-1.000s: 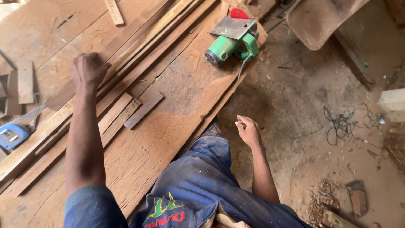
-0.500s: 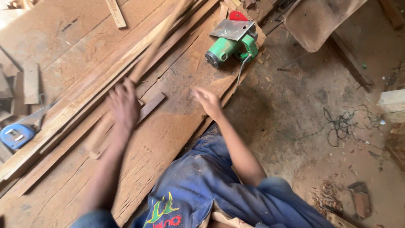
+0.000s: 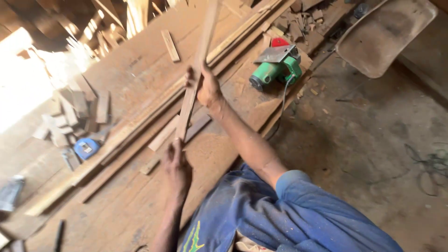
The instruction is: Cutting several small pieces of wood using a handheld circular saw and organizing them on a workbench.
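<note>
Both hands now grip a thin wooden slat [image 3: 193,81] that a second ago lay among the strips on the workbench [image 3: 140,70]; it is lifted clear, so the pick-up looks done. Right hand [image 3: 205,86] closes around its middle, left hand [image 3: 176,163] pinches the near end. Long axis runs from the person out toward the bench's far edge, far end raised and blurred. Green electric planer [image 3: 275,67] sits at the right edge, blue tape measure [image 3: 87,148] at the left.
</note>
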